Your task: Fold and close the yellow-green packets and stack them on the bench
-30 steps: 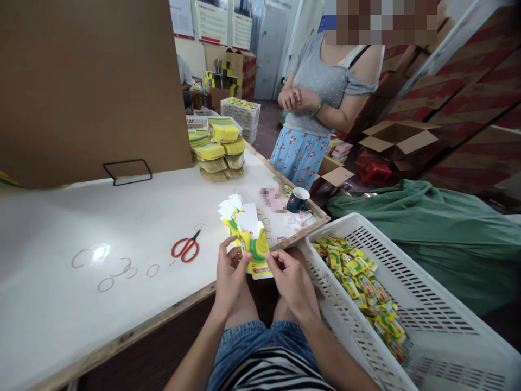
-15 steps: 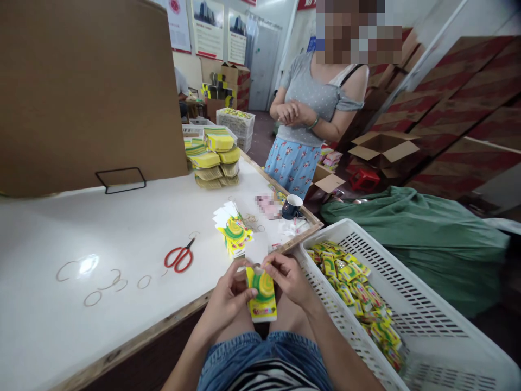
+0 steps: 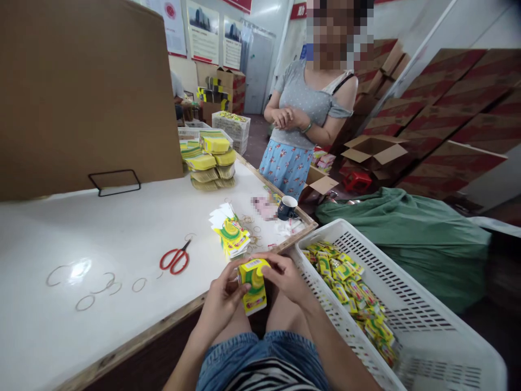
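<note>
The yellow box [image 3: 257,296] is pinched between the left hand [image 3: 222,296] and right hand [image 3: 288,278], over the thighs [image 3: 235,325]. It looks like light, easily dented card, best held by its sides. Its long axis runs downward from the barcoded end, tilted; rear fingertips are hard to see. Beyond the hands, loose cartons [image 3: 232,232] lie on the counter [image 3: 134,252].

Seeing the yellow-and-green card box [image 3: 256,291] between left hand [image 3: 223,293] and right hand [image 3: 287,276]! Behind it, on the white flat tabletop [image 3: 101,233], spotting fanned yellow-and-white card cartons [image 3: 232,232]; left of those, red-handled metal scissors [image 3: 181,252]; right, a dark-blue cylindrical mug [image 3: 286,209]. Now, far right, catching a white slotted plastic crate [image 3: 411,290], yellow printed packets [image 3: 352,293] inside!
</note>
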`<state>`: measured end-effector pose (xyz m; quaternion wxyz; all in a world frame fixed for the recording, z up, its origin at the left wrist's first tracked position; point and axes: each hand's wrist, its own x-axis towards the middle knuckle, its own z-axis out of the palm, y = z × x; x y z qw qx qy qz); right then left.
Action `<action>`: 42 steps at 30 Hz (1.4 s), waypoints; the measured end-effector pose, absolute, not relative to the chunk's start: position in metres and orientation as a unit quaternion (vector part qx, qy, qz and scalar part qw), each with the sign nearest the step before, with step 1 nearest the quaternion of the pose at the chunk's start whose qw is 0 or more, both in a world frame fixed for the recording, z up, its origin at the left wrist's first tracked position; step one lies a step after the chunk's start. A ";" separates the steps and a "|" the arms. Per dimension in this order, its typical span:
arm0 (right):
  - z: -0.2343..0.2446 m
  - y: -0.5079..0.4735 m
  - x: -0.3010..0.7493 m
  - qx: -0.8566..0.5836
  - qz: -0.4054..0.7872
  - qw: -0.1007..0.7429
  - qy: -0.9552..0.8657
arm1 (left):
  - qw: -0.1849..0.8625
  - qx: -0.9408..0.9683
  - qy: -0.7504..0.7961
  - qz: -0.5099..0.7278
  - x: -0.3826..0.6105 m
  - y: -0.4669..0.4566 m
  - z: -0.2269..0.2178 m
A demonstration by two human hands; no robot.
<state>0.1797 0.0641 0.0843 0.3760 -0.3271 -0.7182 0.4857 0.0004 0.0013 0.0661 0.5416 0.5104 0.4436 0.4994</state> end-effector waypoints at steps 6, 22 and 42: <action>0.089 0.055 0.172 -0.420 0.455 0.311 -0.721 | 0.555 0.522 0.416 0.496 0.001 -0.003 0.069; 0.066 0.055 0.175 -0.365 0.517 0.422 -0.649 | 0.607 0.419 0.380 0.558 0.016 0.001 0.066; 0.042 0.146 0.153 -0.515 0.324 0.423 -0.672 | 0.139 0.685 0.593 0.401 -0.003 0.059 0.014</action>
